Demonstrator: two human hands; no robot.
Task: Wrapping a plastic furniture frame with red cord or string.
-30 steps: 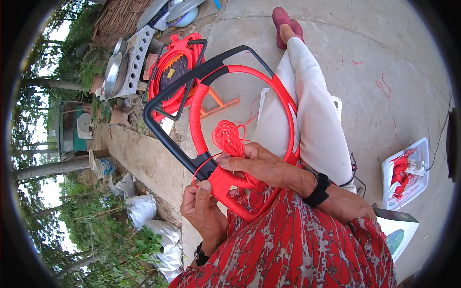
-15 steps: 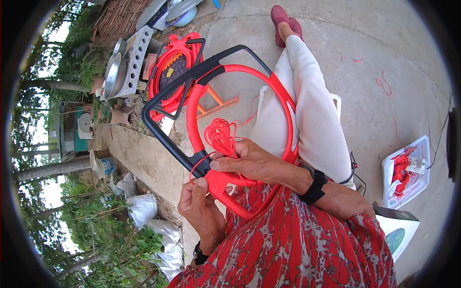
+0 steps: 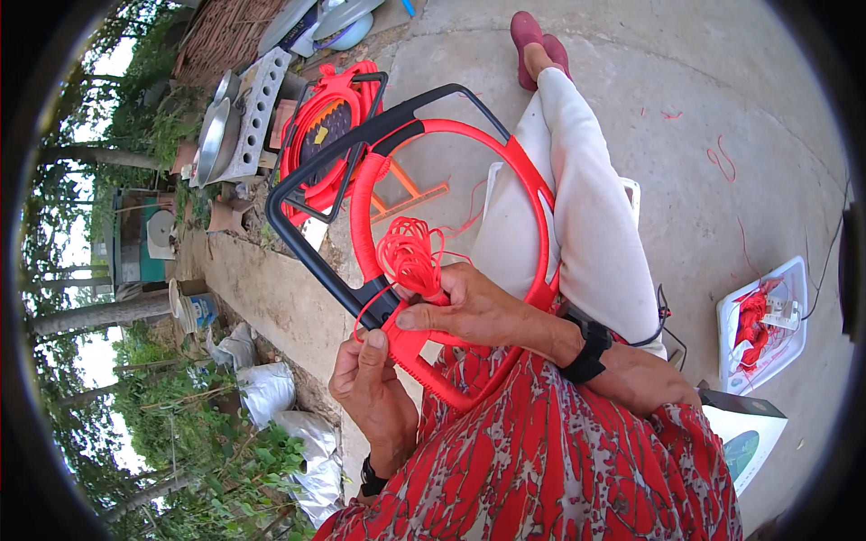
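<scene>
A round frame [image 3: 542, 243], partly wrapped in red cord and joined to a black squared frame [image 3: 311, 261], lies across my lap. My right hand [image 3: 478, 305] is closed round the base of a looped red cord bundle [image 3: 408, 252], over the wrapped part of the frame. From there a strand of cord arcs to my left hand [image 3: 372, 383]. Its thumb and forefinger pinch the strand beside the frame's lower wrapped corner [image 3: 424, 374]. My right palm and the frame under it are partly hidden.
A similar red and black frame [image 3: 329, 135] stands beyond, beside an orange metal piece [image 3: 410, 197]. To the right a white plastic basket [image 3: 789, 335] holds red cord and a power strip. A white box [image 3: 744, 437] sits near it. Silver sacks [image 3: 269, 394] lie on the left.
My left hand has moved slightly left with the strand. The cord bundle in my right hand has tilted a little to the left, and its loops have spread.
</scene>
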